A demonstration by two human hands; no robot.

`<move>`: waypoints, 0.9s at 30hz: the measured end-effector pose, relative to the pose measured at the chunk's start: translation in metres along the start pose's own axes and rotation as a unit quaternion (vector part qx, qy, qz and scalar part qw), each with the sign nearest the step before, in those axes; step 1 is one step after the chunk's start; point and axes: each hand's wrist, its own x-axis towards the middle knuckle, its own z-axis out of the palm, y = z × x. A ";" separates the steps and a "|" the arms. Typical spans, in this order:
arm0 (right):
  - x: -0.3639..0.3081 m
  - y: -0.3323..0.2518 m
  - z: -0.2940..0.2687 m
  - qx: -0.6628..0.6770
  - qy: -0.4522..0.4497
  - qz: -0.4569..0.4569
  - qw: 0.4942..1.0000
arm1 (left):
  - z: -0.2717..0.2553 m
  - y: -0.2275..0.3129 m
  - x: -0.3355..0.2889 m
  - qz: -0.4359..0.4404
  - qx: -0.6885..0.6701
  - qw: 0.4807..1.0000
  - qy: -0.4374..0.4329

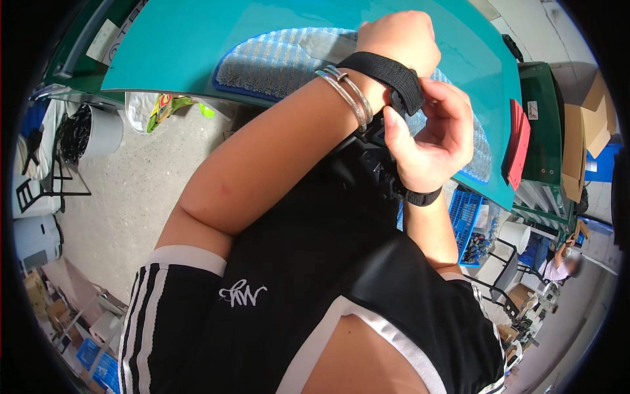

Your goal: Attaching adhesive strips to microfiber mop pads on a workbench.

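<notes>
My left hand (401, 41) is curled into a fist over the table, with its fingertips turned away from view. Around that wrist runs a wide black strap (384, 71), and two silver bangles (346, 98) sit just below it on the forearm. My right hand (436, 134) pinches the loose end of the strap between thumb and fingers, on the near side of the left wrist. A narrower black band (420, 196) circles my right wrist. Beneath both hands lies a blue and grey striped mat (262, 69) with a rounded edge.
The mat rests on a teal table (164, 46). Red flat pieces (516, 144) lie at its right edge, near an open cardboard box (590, 118). A blue basket (464, 220) stands below on the right, a white bin (104, 131) on the left. Another person (558, 268) is far right.
</notes>
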 end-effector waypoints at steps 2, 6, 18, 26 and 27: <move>-0.002 0.000 0.002 0.060 0.021 0.044 0.997 | 0.001 -0.001 -0.001 -0.005 0.016 1.000 -0.014; -0.001 0.005 0.006 0.078 0.054 0.027 0.995 | 0.006 -0.006 -0.001 -0.002 0.014 1.000 0.015; 0.003 0.002 0.009 -0.117 -0.035 -0.109 0.986 | 0.007 -0.017 0.005 -0.035 0.057 0.998 0.007; -0.005 0.005 0.013 -0.091 0.015 -0.047 0.995 | 0.002 -0.014 -0.001 0.005 0.124 0.991 0.055; -0.005 0.005 0.014 -0.091 0.015 -0.047 0.995 | -0.006 -0.011 -0.002 -0.002 0.094 0.995 0.038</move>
